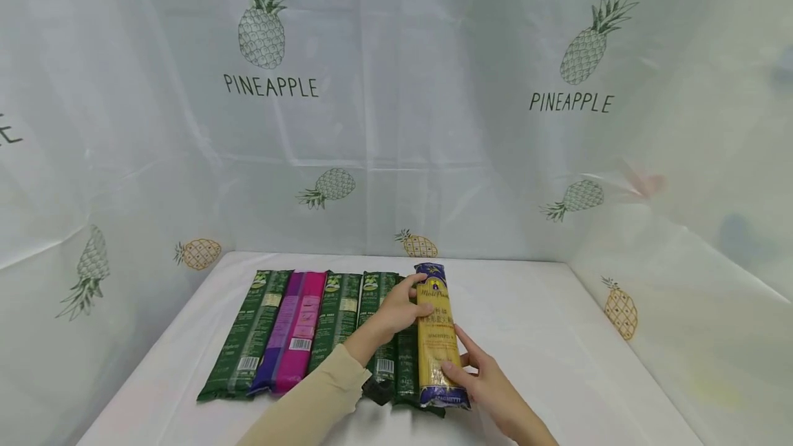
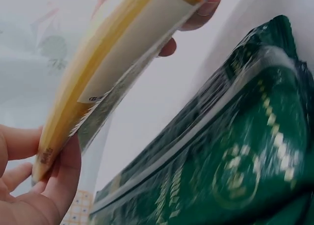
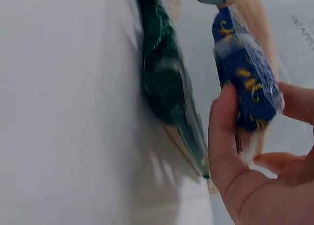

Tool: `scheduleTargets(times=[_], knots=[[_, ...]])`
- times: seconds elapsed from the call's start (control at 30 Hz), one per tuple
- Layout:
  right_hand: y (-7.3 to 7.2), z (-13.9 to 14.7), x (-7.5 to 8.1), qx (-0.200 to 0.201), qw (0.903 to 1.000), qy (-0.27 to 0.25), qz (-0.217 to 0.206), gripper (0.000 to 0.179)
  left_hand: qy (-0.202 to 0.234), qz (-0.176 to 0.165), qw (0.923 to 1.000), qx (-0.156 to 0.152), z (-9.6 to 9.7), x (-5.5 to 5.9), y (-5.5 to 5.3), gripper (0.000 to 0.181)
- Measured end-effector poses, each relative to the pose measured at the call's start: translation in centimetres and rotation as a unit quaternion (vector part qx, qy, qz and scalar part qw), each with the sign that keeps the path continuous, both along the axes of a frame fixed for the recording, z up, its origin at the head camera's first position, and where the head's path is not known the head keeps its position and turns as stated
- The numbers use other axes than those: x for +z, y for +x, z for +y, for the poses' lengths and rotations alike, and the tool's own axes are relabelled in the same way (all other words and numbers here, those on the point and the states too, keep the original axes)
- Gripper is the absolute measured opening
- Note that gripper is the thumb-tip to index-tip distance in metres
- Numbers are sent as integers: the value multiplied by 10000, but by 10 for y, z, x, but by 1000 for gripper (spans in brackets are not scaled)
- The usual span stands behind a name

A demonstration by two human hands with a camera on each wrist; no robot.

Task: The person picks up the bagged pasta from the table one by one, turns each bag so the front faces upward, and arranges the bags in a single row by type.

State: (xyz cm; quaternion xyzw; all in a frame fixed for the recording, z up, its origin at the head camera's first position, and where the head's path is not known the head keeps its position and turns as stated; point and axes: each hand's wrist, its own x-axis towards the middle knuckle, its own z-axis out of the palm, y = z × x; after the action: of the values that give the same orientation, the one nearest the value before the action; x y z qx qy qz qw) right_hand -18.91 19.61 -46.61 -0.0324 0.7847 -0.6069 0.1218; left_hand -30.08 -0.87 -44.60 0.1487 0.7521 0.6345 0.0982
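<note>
From my end of the feed, I judge that the step in hand is steadying the yellow spaghetti pack (image 1: pixel 437 339), and that doing it well means supporting both ends equally. The pack is long and slim, with dry strands inside, so I would want the pressure light and even, with no twist between the two ends; a hard squeeze in one spot could snap some strands or crease the film. I'd also mind the near end, since a dip there could catch the rightmost green pack (image 1: pixel 406 356), which the yellow one partly overlaps in the head view. Both wrist views show the yellow pack raised clear of the white table (image 1: pixel 526 322), to the right of the row of green packs and the pink-and-purple pack (image 1: pixel 305 336). As for the hands, the left hand (image 1: pixel 398 310) pinches the far part, thumb and fingers on opposite sides of the wrapper. The right hand (image 1: pixel 489 380) grips the near, blue-banded end the same way, its fingers parted only by the pack's own bulk. I can't tell how firmly either presses.
</note>
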Motion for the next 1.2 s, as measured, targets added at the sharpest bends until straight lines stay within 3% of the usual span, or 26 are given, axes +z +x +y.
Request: scheduleTargets(times=[0.17,0.53,0.77,0.97,1.2], knots=[[2,28,-2,151,9992,-166,-336,88,-7,9,10000,-66,22,-4,1,70],[8,96,-4,-111,9994,293,-172,90,381,-397,9981,-276,91,-17,-4,81],[7,131,-4,-378,9955,863,-26,88,-91,-303,9984,-464,128,-20,-8,86],[0,151,-7,-669,9892,1304,67,86,-592,-155,9972,-424,154,-23,-9,91],[-9,157,-15,-897,9822,1649,42,80,-989,-159,9948,-184,170,-40,-17,88]])
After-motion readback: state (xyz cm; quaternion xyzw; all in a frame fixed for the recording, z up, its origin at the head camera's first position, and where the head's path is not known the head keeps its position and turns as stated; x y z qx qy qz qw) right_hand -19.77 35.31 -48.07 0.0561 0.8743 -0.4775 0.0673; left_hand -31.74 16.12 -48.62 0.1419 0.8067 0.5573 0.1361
